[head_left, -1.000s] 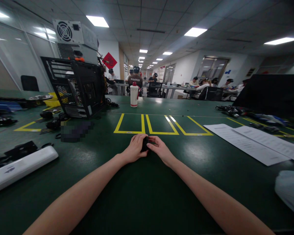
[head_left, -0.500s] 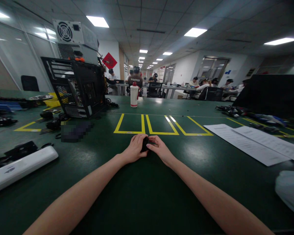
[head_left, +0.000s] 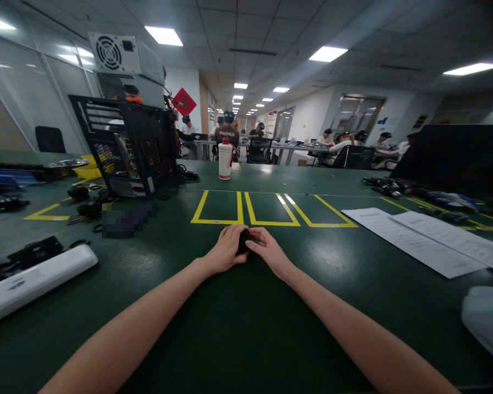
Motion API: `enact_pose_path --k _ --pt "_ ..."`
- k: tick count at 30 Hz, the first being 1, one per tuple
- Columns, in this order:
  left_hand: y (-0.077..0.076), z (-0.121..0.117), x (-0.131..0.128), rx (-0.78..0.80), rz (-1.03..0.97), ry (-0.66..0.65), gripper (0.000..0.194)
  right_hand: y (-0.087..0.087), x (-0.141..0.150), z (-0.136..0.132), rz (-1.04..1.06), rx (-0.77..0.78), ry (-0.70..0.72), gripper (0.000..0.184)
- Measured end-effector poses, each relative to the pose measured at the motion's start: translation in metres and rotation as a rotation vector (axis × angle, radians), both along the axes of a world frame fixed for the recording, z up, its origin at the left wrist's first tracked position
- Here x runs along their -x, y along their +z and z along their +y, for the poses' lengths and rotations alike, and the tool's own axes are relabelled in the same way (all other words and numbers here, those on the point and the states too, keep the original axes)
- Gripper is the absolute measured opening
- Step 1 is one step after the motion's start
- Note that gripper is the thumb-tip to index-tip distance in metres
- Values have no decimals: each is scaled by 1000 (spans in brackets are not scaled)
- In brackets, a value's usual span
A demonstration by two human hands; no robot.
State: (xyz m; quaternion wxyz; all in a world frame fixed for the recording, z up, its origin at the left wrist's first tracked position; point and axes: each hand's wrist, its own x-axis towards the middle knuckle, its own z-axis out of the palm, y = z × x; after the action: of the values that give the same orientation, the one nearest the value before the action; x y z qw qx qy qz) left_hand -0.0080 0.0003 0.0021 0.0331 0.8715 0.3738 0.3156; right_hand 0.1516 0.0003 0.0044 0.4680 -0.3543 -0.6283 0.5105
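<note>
Between my hands, low over the green table (head_left: 246,317), is a small black object (head_left: 242,242); its kind cannot be made out. My left hand (head_left: 227,247) wraps around its left side, thumb below and fingers over the top. From the right, the thumb and fingertips of my right hand (head_left: 268,249) pinch at its edge. Most of the object is hidden by the fingers. Just beyond my hands, strips of yellow tape (head_left: 273,223) mark out boxes on the tabletop.
A black computer case (head_left: 139,148) with a power supply (head_left: 119,54) above it stands at back left. Left of me lies a white power strip (head_left: 41,282). A white bottle (head_left: 225,161) stands ahead. Printed sheets (head_left: 411,241) lie at right. People sit at farther tables.
</note>
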Motion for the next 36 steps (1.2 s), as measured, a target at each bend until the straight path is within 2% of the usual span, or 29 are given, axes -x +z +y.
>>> enact_pose_path --k 4,9,14,17,24,30,36 --pt "1 -1 0 2 1 -2 59 -3 -2 3 7 41 44 31" --pt "-2 1 0 -9 -4 0 61 -3 -3 2 56 14 122 34" --pt "-4 3 -1 -25 -16 1 62 -4 -1 3 39 -24 37 23" --pt "-4 3 -1 -29 -15 -4 61 -5 -1 5 13 -13 26 27" --pt "-1 1 0 -1 -4 -4 62 -3 -4 2 63 44 145 36" --pt "0 -1 0 0 -3 -2 61 -1 -1 0 43 -18 62 23" --pt "0 -1 -1 -3 -6 4 57 -1 -3 1 33 36 55 33"
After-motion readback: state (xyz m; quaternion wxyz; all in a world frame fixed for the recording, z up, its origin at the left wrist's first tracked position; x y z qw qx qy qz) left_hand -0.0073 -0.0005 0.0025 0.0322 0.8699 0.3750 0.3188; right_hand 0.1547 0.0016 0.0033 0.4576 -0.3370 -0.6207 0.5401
